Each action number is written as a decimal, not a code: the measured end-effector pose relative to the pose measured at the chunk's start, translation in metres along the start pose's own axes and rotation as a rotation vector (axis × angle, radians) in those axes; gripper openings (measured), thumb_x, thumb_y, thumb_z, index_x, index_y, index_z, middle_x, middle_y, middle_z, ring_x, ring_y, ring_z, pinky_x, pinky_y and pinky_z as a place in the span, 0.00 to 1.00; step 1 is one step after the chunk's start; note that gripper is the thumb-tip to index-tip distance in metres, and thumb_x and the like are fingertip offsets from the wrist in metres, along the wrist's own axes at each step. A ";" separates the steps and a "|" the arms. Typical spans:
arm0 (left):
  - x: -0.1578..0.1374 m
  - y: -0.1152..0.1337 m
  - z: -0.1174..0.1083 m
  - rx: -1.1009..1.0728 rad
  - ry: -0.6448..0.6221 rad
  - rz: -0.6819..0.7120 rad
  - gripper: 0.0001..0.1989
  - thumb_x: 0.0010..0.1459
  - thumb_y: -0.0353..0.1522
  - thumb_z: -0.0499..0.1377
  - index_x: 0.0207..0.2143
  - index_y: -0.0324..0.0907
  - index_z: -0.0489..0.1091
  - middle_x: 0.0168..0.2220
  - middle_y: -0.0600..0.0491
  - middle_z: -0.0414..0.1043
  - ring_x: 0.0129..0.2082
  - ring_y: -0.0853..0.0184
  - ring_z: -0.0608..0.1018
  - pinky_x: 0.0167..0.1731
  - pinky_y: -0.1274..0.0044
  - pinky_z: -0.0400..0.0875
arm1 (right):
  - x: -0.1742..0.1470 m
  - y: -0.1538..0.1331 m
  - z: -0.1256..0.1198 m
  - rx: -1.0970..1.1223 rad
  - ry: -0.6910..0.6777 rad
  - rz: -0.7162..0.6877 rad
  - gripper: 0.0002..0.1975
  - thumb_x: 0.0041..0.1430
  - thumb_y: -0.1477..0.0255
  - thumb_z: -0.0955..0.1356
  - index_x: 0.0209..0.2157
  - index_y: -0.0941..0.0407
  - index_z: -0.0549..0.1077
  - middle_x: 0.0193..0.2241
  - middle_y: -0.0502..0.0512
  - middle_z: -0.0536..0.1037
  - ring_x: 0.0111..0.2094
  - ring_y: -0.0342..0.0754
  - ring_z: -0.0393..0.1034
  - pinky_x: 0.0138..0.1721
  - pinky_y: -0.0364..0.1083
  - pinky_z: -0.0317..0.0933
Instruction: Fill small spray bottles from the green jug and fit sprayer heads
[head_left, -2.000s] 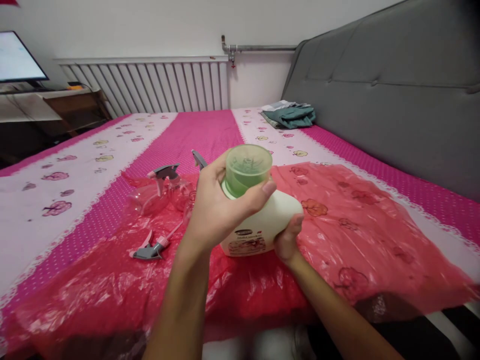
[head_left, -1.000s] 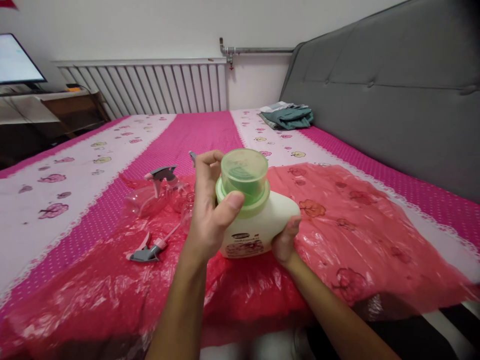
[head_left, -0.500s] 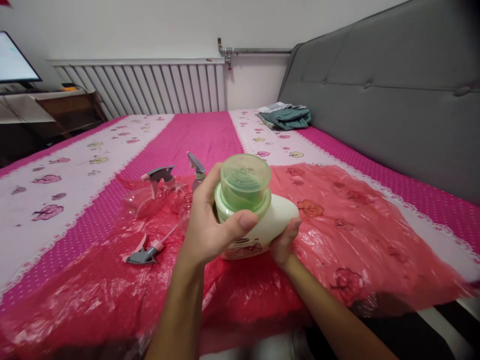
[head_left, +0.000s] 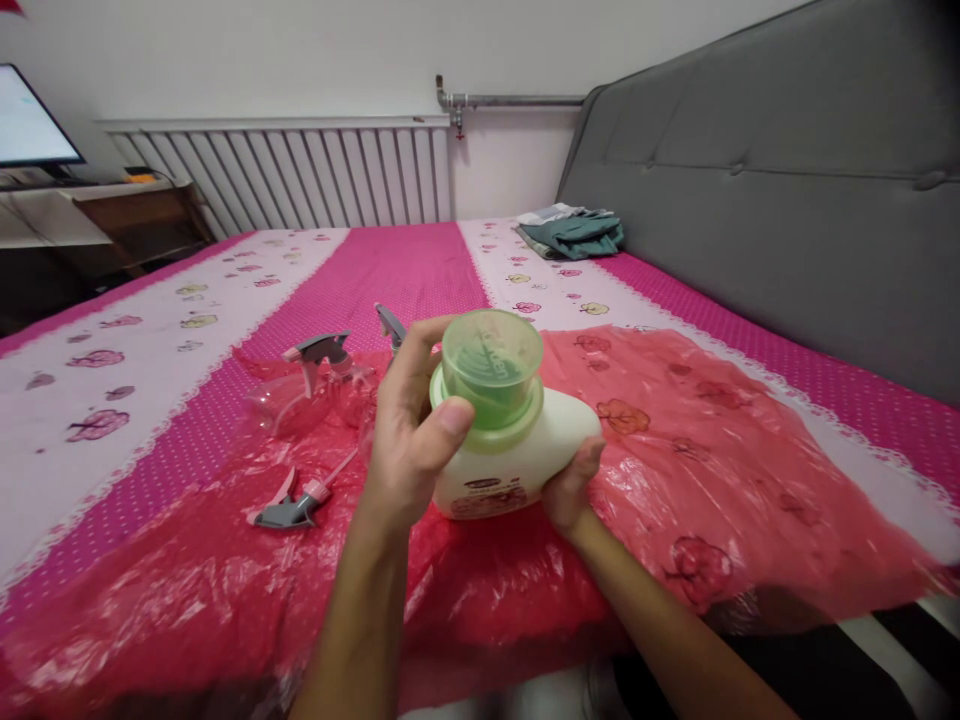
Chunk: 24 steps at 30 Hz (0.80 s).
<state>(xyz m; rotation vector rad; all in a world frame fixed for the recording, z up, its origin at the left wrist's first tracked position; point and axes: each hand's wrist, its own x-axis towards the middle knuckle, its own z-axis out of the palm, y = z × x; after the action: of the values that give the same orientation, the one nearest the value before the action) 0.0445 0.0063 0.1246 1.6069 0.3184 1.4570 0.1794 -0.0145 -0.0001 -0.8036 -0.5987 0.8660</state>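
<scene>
A pale cream detergent bottle (head_left: 491, 470) with a printed label stands in front of me over the red plastic sheet. On its top sits a translucent green cap (head_left: 493, 370). My left hand (head_left: 405, 435) curls around the left side of the cap, the thumb in front and the fingers behind, partly hidden. Low on the bottle's right side, my right hand (head_left: 571, 485) grips its body. To the left lies a loose grey and pink spray trigger head (head_left: 291, 510). Behind it rests a clear spray bottle (head_left: 285, 400) with a grey trigger.
Another grey spray trigger (head_left: 390, 325) shows behind my left hand. Red plastic sheeting (head_left: 675, 450) covers the near part of the bed. Folded clothes (head_left: 574, 235) lie at the far right, by the grey headboard (head_left: 787, 170). A radiator (head_left: 292, 175) lines the back wall.
My left thumb has slid back leftward along the front of the cap. The cap has turned, and its raised markings now show more. My right hand stays on the bottle.
</scene>
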 end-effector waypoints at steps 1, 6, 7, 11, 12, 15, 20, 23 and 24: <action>0.000 0.001 0.000 0.005 0.005 -0.008 0.30 0.57 0.57 0.68 0.50 0.46 0.74 0.48 0.46 0.83 0.50 0.48 0.84 0.44 0.63 0.79 | 0.000 0.000 0.000 -0.003 0.010 -0.006 0.48 0.48 0.26 0.65 0.50 0.53 0.82 0.43 0.59 0.88 0.64 0.62 0.76 0.57 0.53 0.75; -0.001 0.000 0.001 0.006 -0.015 -0.007 0.32 0.60 0.60 0.65 0.50 0.45 0.75 0.52 0.44 0.81 0.55 0.47 0.82 0.52 0.59 0.78 | 0.000 0.003 -0.002 -0.008 0.060 -0.027 0.46 0.49 0.27 0.66 0.50 0.52 0.82 0.42 0.58 0.88 0.65 0.60 0.74 0.61 0.51 0.73; -0.001 0.000 0.001 0.013 -0.025 0.001 0.35 0.58 0.63 0.65 0.52 0.45 0.73 0.52 0.44 0.81 0.54 0.47 0.82 0.51 0.60 0.79 | 0.000 0.003 -0.003 -0.007 0.062 -0.026 0.46 0.49 0.27 0.67 0.51 0.52 0.82 0.43 0.59 0.88 0.65 0.59 0.75 0.61 0.51 0.73; 0.000 0.000 0.004 0.053 -0.035 0.027 0.47 0.43 0.64 0.73 0.57 0.48 0.68 0.51 0.45 0.81 0.48 0.53 0.83 0.45 0.65 0.79 | -0.001 0.001 -0.005 0.008 0.043 0.008 0.47 0.46 0.27 0.69 0.52 0.51 0.80 0.48 0.58 0.88 0.58 0.59 0.80 0.57 0.51 0.76; 0.001 0.001 0.004 0.059 -0.037 0.033 0.47 0.43 0.62 0.75 0.57 0.48 0.67 0.51 0.46 0.80 0.47 0.54 0.83 0.44 0.66 0.79 | -0.001 0.000 -0.004 0.010 0.035 0.017 0.48 0.45 0.27 0.69 0.52 0.51 0.80 0.48 0.58 0.88 0.57 0.59 0.81 0.57 0.51 0.76; 0.001 0.003 0.003 0.070 -0.039 0.050 0.39 0.50 0.56 0.75 0.56 0.49 0.67 0.50 0.48 0.80 0.45 0.58 0.82 0.42 0.68 0.79 | -0.002 -0.002 -0.003 0.013 0.020 0.034 0.50 0.43 0.25 0.68 0.52 0.52 0.81 0.48 0.58 0.88 0.58 0.60 0.81 0.56 0.51 0.77; 0.000 0.002 0.001 0.045 -0.017 0.040 0.32 0.54 0.52 0.73 0.54 0.49 0.67 0.45 0.50 0.79 0.39 0.61 0.81 0.36 0.71 0.77 | -0.002 -0.002 -0.003 0.008 -0.037 0.064 0.52 0.46 0.25 0.66 0.54 0.54 0.80 0.46 0.61 0.88 0.59 0.63 0.79 0.54 0.55 0.78; -0.002 0.001 0.000 0.056 -0.008 0.016 0.30 0.55 0.53 0.71 0.53 0.49 0.69 0.43 0.50 0.79 0.39 0.60 0.80 0.35 0.70 0.76 | -0.002 0.001 -0.004 0.002 -0.032 0.050 0.52 0.47 0.25 0.65 0.55 0.52 0.80 0.46 0.60 0.88 0.61 0.63 0.78 0.57 0.55 0.77; -0.002 0.001 -0.001 0.057 -0.006 0.014 0.29 0.56 0.53 0.70 0.52 0.48 0.70 0.43 0.50 0.79 0.39 0.59 0.80 0.36 0.69 0.76 | -0.002 0.002 -0.005 0.000 -0.022 0.041 0.51 0.48 0.25 0.65 0.55 0.52 0.80 0.46 0.60 0.88 0.62 0.62 0.77 0.59 0.55 0.75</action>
<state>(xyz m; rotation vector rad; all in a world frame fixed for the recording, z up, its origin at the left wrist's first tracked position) 0.0428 0.0045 0.1239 1.6618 0.3482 1.4651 0.1813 -0.0171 -0.0044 -0.8092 -0.6036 0.9134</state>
